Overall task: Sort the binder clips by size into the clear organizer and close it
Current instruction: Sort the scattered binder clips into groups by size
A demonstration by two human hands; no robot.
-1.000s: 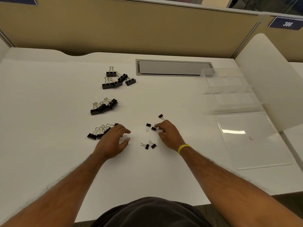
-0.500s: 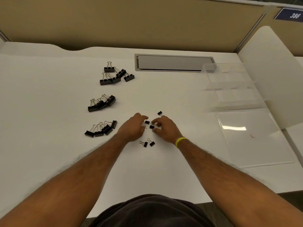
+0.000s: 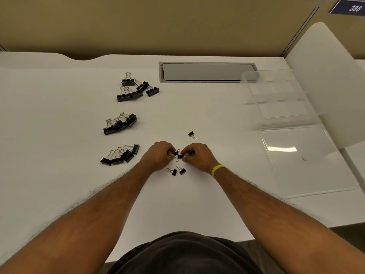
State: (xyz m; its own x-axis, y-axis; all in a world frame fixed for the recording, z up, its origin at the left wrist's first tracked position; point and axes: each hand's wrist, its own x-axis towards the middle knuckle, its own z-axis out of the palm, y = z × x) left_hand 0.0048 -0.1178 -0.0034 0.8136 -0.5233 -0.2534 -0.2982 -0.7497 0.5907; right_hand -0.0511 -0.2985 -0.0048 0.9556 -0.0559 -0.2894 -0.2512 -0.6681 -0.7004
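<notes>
White tabletop (image 3: 59,175). Left hand (image 3: 158,155) and right hand (image 3: 197,156) each pinch a tiny binder clip (image 3: 180,156) mid-table; clear organizer (image 3: 276,95) sits open far right. Clips look light, stiff, slippery; best gripped by the black body.

We could read only one marking: the white number "386" on a dark blue plate (image 3: 350,6) fixed high on the tan partition wall (image 3: 158,26) at the far right. We found no other legible writing anywhere.
</notes>
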